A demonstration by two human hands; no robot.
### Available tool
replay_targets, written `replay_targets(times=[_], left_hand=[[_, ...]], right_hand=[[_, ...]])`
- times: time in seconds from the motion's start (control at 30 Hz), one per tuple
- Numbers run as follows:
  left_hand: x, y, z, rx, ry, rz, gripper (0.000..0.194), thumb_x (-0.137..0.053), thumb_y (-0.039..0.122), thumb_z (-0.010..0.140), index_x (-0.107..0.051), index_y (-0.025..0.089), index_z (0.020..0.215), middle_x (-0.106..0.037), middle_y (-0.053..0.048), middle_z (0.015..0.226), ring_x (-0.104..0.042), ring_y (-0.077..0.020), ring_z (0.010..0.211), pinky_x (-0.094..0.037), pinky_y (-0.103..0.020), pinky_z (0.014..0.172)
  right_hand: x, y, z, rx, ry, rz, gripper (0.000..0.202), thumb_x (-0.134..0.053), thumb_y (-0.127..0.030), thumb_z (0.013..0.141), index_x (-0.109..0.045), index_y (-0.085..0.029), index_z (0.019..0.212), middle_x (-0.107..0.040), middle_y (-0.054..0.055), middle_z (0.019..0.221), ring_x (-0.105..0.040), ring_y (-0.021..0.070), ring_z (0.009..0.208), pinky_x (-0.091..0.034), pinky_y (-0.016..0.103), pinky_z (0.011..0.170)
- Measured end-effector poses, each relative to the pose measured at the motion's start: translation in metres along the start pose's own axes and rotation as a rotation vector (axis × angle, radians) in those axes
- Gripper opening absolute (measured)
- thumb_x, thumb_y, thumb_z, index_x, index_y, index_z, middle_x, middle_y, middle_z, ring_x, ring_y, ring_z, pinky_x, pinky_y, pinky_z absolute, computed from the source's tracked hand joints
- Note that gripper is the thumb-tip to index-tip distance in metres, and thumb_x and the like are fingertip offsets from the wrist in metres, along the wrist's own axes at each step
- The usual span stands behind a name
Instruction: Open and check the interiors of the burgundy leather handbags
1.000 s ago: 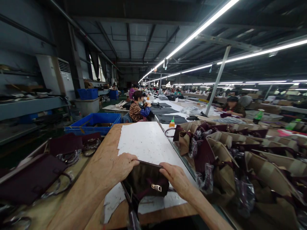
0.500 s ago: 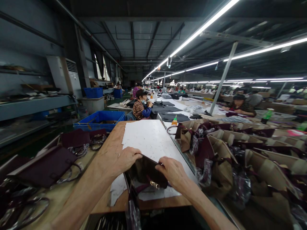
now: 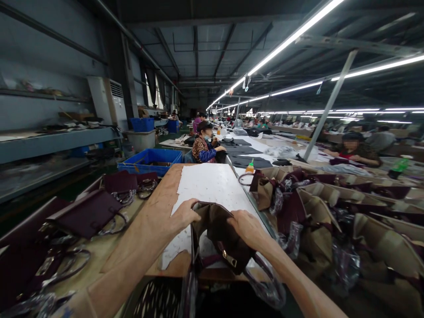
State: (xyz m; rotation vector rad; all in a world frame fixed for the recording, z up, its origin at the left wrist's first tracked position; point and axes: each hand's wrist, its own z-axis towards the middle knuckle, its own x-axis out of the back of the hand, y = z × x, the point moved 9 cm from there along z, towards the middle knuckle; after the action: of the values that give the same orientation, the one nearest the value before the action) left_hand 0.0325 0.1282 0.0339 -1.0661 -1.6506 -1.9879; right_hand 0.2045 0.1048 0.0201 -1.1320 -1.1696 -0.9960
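Note:
Between my hands is a dark brown handbag piece (image 3: 220, 229), held by its upper edge above the near end of the table. A gold-coloured metal fitting (image 3: 229, 258) shows on its side, and a plastic-wrapped handle (image 3: 270, 285) hangs at its lower right. My left hand (image 3: 185, 215) pinches the upper left of the edge, fingers curled behind it. On the right side of the same edge, my right hand (image 3: 247, 226) grips with its thumb toward me. The fingertips of both hands are partly hidden by the bag. White paper (image 3: 207, 181) lies beneath, on the wooden tabletop (image 3: 162, 194).
Maroon bag pieces with handles (image 3: 84, 212) lie on the left. Rows of brown and maroon bags (image 3: 318, 210) fill the right side. Beyond the table stand a blue crate (image 3: 150, 161), an orange glue bottle (image 3: 250, 166) and a seated co-worker (image 3: 202, 148).
The bag's edge has bowed into a curve, and its opening shows more. A plastic-wrapped handle now shows at the lower right. The view has shifted left, so the scene sits further right.

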Motion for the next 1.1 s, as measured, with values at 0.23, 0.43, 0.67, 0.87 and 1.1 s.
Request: replay_targets(times=[0.23,0.43,0.67,0.87,1.1], left_hand=[[-0.026,-0.022,0.035,-0.036,-0.287,-0.336,0.045,-0.045,0.008,0.046,-0.068,0.011,0.084,-0.064,0.001,0.066,-0.053,-0.0160,0.067,-0.037,-0.022,0.057],[-0.044,-0.027,0.044,-0.057,-0.343,-0.416,0.047,-0.042,0.009,0.044,-0.068,0.011,0.082,-0.061,0.002,0.060,-0.050,-0.0132,0.059,-0.034,-0.020,0.051],[-0.055,-0.035,0.041,-0.051,-0.265,-0.509,0.043,-0.044,0.011,0.048,-0.067,0.011,0.084,-0.063,0.001,0.065,-0.052,-0.0149,0.062,-0.037,-0.022,0.056],[-0.057,-0.018,0.038,-0.112,-0.185,-0.421,0.039,-0.042,0.010,0.048,-0.067,0.011,0.078,-0.059,0.003,0.061,-0.048,-0.0127,0.059,-0.032,-0.020,0.051],[-0.056,-0.017,0.035,-0.092,-0.179,-0.442,0.040,-0.042,0.009,0.048,-0.066,0.011,0.079,-0.057,0.003,0.061,-0.047,-0.0124,0.058,-0.030,-0.020,0.050]], right_hand=[[-0.001,0.017,-0.010,0.043,-0.025,-0.009,0.025,-0.038,-0.030,0.085,-0.060,-0.019,0.080,-0.065,0.008,0.084,-0.058,0.0214,0.084,-0.033,0.027,0.064],[-0.005,0.029,-0.010,0.060,-0.026,0.024,0.025,-0.037,-0.030,0.085,-0.059,-0.019,0.080,-0.065,0.008,0.082,-0.058,0.0198,0.082,-0.031,0.026,0.064],[-0.010,0.032,-0.002,0.014,-0.121,0.034,0.023,-0.041,-0.036,0.084,-0.057,-0.020,0.088,-0.065,0.008,0.084,-0.059,0.0218,0.081,-0.032,0.026,0.060],[-0.002,0.018,0.025,0.057,-0.005,0.200,0.039,-0.046,-0.039,0.081,-0.049,-0.024,0.117,-0.064,0.008,0.103,-0.056,0.0234,0.096,-0.036,0.030,0.073],[-0.013,-0.003,0.051,0.258,-0.105,0.698,0.031,-0.044,-0.033,0.078,-0.066,-0.016,0.093,-0.068,0.003,0.086,-0.058,0.0179,0.081,-0.040,0.027,0.075]])
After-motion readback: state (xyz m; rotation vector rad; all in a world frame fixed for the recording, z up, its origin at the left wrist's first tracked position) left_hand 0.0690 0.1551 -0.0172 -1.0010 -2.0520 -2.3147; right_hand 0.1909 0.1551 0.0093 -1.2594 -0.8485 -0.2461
